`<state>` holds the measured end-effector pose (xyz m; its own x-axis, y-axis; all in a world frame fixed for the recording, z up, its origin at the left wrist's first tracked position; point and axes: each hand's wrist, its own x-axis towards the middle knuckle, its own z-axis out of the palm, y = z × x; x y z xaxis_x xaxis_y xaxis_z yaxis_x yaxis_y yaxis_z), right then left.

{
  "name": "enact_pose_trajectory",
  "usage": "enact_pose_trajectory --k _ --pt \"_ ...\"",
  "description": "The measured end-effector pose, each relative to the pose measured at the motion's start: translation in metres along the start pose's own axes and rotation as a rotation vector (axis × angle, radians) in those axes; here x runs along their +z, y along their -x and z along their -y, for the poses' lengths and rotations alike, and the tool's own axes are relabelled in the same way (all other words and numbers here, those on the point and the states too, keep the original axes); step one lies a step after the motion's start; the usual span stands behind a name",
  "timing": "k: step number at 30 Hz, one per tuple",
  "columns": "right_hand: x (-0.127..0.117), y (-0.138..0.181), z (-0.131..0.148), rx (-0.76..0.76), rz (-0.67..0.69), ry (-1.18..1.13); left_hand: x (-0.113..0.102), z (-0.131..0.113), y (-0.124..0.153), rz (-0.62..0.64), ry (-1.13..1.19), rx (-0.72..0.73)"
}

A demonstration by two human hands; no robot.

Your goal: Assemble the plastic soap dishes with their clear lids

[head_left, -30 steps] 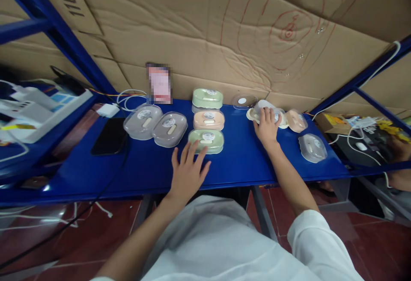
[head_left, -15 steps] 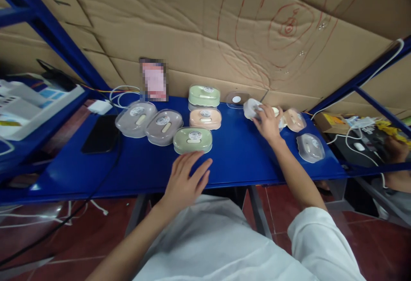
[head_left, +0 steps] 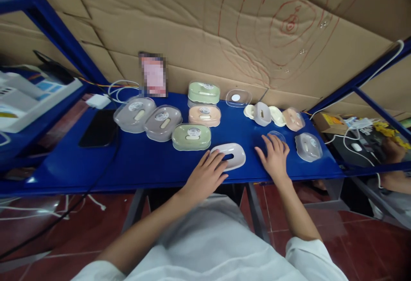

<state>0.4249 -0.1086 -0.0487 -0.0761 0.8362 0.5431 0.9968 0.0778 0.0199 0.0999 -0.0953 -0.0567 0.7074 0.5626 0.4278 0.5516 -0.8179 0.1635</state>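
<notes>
My left hand (head_left: 207, 177) is open, fingers stretched over the left end of a pale oval soap dish tray (head_left: 238, 158) with a slot in its middle. Whether the fingertips press on it, I cannot tell. To the right, my right hand (head_left: 275, 158) is open too, its spread fingers over a clear plastic lid (head_left: 278, 136) that they partly cover. A green soap box (head_left: 192, 137) with a clear lid lies just beyond my left hand. Behind my right hand are a grey soap dish piece (head_left: 262, 114), a cream oval insert (head_left: 276, 116) and a peach soap box (head_left: 293, 119).
Several lidded grey, green and peach soap boxes (head_left: 163, 122) stand left of centre on the blue table (head_left: 144, 165). A clear lid (head_left: 242, 98) lies near the cardboard wall (head_left: 192, 28). At left lies a black phone (head_left: 99, 129). Another person's arm (head_left: 393, 181) shows far right.
The pale tray now lies in front of me, beside my left hand, which has moved right. My right hand has come back toward me from the rear pieces, where the grey and cream pieces now show.
</notes>
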Motion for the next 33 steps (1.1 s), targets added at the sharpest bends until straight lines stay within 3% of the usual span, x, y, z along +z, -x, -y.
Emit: enact_pose_trajectory --k 5,10,15,18,22,25,28,33 --pt "0.008 -0.015 -0.038 0.055 0.064 0.001 -0.006 0.01 0.016 -0.094 -0.004 -0.026" --pt "0.032 -0.079 -0.023 0.027 0.11 0.003 -0.013 0.02 0.03 -0.126 0.016 0.024" --pt "0.056 -0.128 -0.019 0.24 0.249 0.113 -0.016 0.025 0.038 -0.117 0.053 0.037" --pt "0.049 -0.114 -0.02 0.261 0.222 0.069 -0.015 0.027 0.042 -0.103 0.09 0.013" --pt "0.027 -0.063 -0.014 0.13 0.158 -0.003 -0.013 0.029 0.045 -0.093 0.117 0.017" --pt "0.014 -0.038 -0.008 0.152 0.146 0.103 -0.013 0.029 0.045 -0.101 0.108 0.016" --pt "0.014 -0.043 -0.004 0.203 0.106 0.223 -0.013 0.027 0.044 -0.105 0.095 0.022" --pt "0.041 -0.093 0.008 0.054 0.158 0.169 -0.014 0.026 0.043 -0.097 0.096 0.008"
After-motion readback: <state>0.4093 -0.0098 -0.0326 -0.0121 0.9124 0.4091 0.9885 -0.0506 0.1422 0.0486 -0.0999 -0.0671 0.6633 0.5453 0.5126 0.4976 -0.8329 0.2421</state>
